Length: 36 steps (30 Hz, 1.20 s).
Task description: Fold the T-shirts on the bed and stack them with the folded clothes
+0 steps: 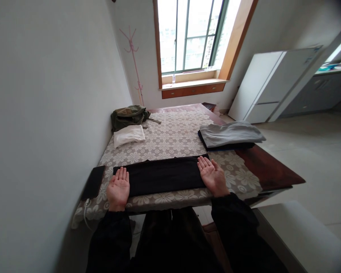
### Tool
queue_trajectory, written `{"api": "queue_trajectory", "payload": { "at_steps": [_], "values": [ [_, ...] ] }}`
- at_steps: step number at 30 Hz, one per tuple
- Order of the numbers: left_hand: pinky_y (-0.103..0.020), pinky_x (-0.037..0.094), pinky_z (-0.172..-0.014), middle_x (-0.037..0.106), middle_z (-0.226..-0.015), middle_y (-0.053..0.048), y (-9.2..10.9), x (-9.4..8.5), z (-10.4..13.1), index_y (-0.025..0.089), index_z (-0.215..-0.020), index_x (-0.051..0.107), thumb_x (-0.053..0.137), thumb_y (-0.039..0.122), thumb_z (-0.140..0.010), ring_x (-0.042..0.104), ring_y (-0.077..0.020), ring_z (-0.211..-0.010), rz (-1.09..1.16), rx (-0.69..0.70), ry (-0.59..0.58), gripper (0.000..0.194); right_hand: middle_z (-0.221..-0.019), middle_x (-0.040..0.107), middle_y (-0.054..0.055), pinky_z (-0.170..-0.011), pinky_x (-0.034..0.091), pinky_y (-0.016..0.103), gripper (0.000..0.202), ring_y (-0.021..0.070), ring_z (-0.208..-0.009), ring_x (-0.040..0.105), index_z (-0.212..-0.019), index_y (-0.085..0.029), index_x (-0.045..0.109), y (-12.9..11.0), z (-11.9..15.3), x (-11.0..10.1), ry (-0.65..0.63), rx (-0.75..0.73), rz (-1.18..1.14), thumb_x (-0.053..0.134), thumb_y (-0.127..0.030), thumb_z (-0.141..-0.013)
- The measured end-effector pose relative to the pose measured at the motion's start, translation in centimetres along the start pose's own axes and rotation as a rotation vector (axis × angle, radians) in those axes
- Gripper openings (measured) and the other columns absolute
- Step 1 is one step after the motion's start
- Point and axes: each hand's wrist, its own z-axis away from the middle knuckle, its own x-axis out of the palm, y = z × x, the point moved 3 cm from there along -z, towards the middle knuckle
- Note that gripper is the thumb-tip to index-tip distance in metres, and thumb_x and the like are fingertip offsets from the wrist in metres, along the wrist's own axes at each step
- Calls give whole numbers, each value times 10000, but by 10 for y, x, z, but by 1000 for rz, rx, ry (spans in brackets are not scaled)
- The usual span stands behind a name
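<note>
A black cloth, folded into a long flat strip, lies crosswise along the near edge of the table. Over its left end is my left hand, palm up with the fingers stretched out. My right hand is at the strip's right end, also palm up, its fingers extended and the thumb slightly apart. Neither hand grips anything. Whether the backs of the hands touch the cloth, I cannot tell.
A lace-patterned tablecloth covers most of the table. Folded grey clothing rests on darker pieces at right. White folded cloth and a green bag lie at left, near a black flat object with a white cable.
</note>
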Motion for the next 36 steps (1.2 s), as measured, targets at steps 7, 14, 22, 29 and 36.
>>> {"api": "queue_trajectory", "payload": {
  "at_steps": [7,14,22,29,36],
  "values": [
    [-416,425,-1199,407,-1662,-146,6,-1,-1,210,-1536,466,450,247,-995,415,-223,-1517,-4,-11,20,543,-1640,441,117,-1185,403,472,512,201,-1482,459,-1531,-257,452,-1,0,0,0,15,-7,442,-309,-1022],
    [-382,368,-1231,364,-1681,-151,29,-9,-12,174,-1476,521,484,267,-981,395,-220,-1528,-99,69,60,505,-1624,461,117,-1176,417,476,465,193,-1479,463,-1477,-254,500,-8,-9,-6,-4,25,26,458,-296,-1016],
    [-431,152,-1313,653,-1429,-132,-11,33,-1,214,-1140,741,657,113,-890,290,-247,-1579,-470,250,-184,283,-1675,392,-29,-1315,88,505,565,181,-1581,264,-1515,-350,493,19,2,36,-273,-571,1013,610,-344,-962],
    [-553,87,-1315,452,-1638,-101,-99,67,31,237,-1531,531,491,334,-997,266,-306,-1587,-1692,521,-852,543,-1661,401,80,-1290,211,583,564,308,-1561,317,-1582,-241,465,105,36,75,-738,-715,1862,418,-394,-1042],
    [-549,-10,-1309,495,-1609,-61,-73,45,10,332,-1415,646,662,443,-920,271,-330,-1582,-1492,501,-691,508,-1657,403,69,-1305,91,574,600,290,-1568,303,-1564,-261,482,69,19,44,-580,-682,1775,517,-470,-1003]
  ]
}}
